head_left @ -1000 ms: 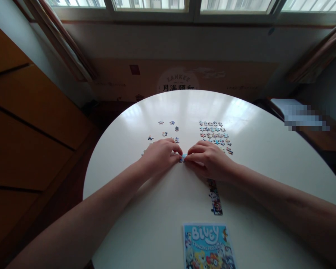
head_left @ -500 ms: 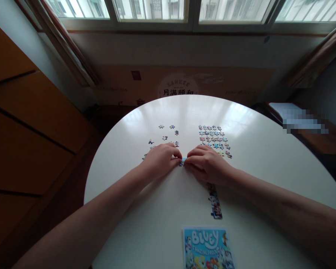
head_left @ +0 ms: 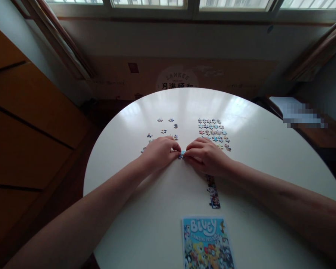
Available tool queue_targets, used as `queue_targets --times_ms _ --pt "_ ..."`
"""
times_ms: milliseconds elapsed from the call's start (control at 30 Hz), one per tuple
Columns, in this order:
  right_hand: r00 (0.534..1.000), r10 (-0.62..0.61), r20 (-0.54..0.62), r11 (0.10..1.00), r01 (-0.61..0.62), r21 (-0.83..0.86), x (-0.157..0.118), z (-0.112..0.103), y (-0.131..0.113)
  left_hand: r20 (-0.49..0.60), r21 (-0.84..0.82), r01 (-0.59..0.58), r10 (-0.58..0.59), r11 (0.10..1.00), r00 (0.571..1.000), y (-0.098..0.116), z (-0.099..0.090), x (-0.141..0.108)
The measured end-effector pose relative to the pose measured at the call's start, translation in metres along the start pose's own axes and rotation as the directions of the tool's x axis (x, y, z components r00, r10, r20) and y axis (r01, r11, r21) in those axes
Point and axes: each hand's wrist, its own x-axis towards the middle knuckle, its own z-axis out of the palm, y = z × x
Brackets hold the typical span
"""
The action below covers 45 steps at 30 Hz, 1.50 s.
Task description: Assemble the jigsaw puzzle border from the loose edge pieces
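Observation:
Small blue puzzle pieces point(head_left: 182, 154) lie on the white table between my two hands. My left hand point(head_left: 162, 151) pinches their left side with thumb and fingertips. From the other side, my right hand point(head_left: 205, 155) has its fingers closed on their right edge. A joined strip of puzzle pieces point(head_left: 213, 194) runs toward me from beneath my right hand, its far end hidden. Behind that hand, loose pieces point(head_left: 212, 127) lie in rows, some partly covered. More loose pieces point(head_left: 163, 131) are scattered beyond my left hand, which hides some of them.
A blue "Bluey" picture sheet point(head_left: 207, 243) lies near the front of the round white table point(head_left: 123, 231). Past the table's right edge is a brown surface point(head_left: 310, 134) with a pale item on it. Orange-brown cabinet panels point(head_left: 25, 142) stand at the left.
The view has tilted slightly downward, so the table and everything on it appear higher in the frame. Both hands keep their hold on the blue pieces, with hardly any other movement.

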Motion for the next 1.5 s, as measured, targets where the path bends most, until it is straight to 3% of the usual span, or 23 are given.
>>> queue_targets --times_ms 567,1233,1400,1500 --pt "1.000 0.022 0.007 1.000 -0.022 0.003 -0.003 0.002 0.004 -0.066 -0.038 -0.040 0.037 0.998 0.997 -0.001 0.008 0.005" --pt "0.999 0.001 -0.038 0.999 0.001 0.048 -0.001 0.001 0.001 -0.029 -0.110 0.003 -0.006 0.994 1.000 -0.004 0.000 0.003" --pt "0.987 -0.006 -0.163 0.998 0.015 0.055 -0.003 0.002 0.002 -0.182 -0.301 0.013 -0.071 0.953 0.981 -0.010 -0.010 0.003" --pt "0.964 -0.009 -0.264 0.998 0.025 0.057 -0.003 0.002 0.002 -0.332 -0.471 -0.010 -0.167 0.882 0.928 -0.022 -0.016 0.005"
